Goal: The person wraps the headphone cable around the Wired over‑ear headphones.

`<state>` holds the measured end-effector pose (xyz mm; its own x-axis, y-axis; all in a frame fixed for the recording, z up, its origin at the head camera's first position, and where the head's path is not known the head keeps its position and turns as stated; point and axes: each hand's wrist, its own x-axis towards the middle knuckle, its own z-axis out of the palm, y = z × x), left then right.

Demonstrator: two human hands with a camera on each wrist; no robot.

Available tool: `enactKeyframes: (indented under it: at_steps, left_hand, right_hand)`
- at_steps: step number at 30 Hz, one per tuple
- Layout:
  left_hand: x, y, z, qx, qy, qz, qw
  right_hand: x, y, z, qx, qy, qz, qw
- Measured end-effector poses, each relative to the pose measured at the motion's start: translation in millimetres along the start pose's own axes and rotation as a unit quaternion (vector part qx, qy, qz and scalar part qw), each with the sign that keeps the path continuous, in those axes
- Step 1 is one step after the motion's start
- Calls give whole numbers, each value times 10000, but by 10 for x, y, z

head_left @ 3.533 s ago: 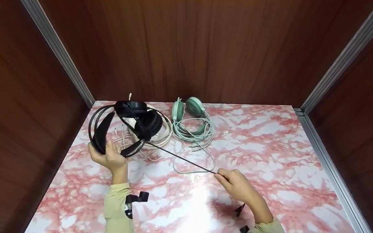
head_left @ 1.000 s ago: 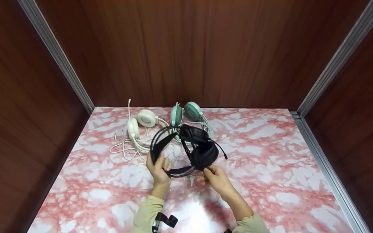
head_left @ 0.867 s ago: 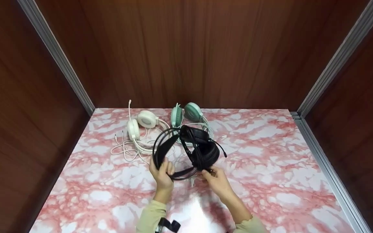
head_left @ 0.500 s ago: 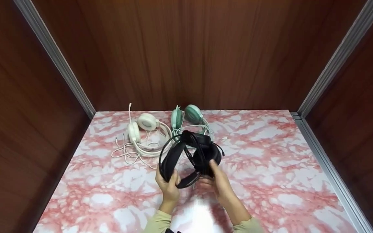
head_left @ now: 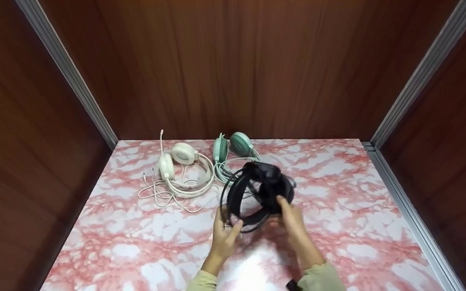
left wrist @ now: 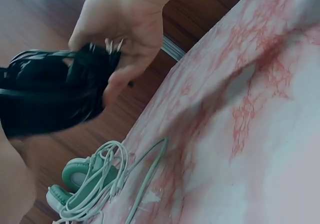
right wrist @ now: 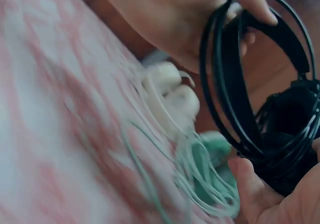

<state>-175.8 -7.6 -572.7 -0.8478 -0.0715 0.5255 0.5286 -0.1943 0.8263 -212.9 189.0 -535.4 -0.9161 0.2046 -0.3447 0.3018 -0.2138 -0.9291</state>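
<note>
A black over-ear headset (head_left: 271, 190) is held up above the front middle of the table, its cable wound round the ear cups. My left hand (head_left: 223, 238) grips the headband, with the thumb inside the arc in the right wrist view. My right hand (head_left: 295, 224) holds the ear-cup end and the wound cable (right wrist: 295, 154). Metal plug tips (left wrist: 114, 45) show against the right palm in the left wrist view. The right hand's far fingers are partly hidden behind the ear cup in the head view.
At the back left lies a white headset (head_left: 190, 190) with a microphone stalk and loose cable ends. Beside it is a green headset (head_left: 220, 149) with its pale cable coiled on it. Wood panels (head_left: 233, 72) enclose the pink marbled table (head_left: 144, 258).
Earlier my right hand pulled the black cable taut; now it is wound round the ear cups. Both hands and the black headset have moved right, uncovering the white headset.
</note>
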Motion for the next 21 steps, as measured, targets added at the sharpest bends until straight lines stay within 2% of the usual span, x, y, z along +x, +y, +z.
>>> enactKeyframes:
  at_steps: [4,7,8,10,15,18,21]
  left_hand:
    - [-74,3,-116,307,-351,-742,9961]
    - [-103,49,-179,184,-660,-1122,9913]
    - [-110,75,-193,154,-791,-1220,9893]
    - [-113,155,-209,155,-997,-1352,9857]
    - [-114,336,-206,242,-1301,-1555,9789]
    - [-124,352,-200,314,-1413,-1617,9762]
    - [-135,328,-217,394,-1547,-1663,9731]
  right_hand:
    - [222,-275,-275,-785,175,-115,9967]
    - [436,-511,-534,-1609,283,-297,9861]
    - [512,-583,-612,-1738,312,-332,9837]
    - [664,-715,-759,-1976,383,-349,9789]
    - [1008,-935,-1043,-2045,382,-3,9781]
    - [1169,-1014,-1176,-2319,465,94,9716]
    - [1303,-1069,-1257,-2708,573,48,9609]
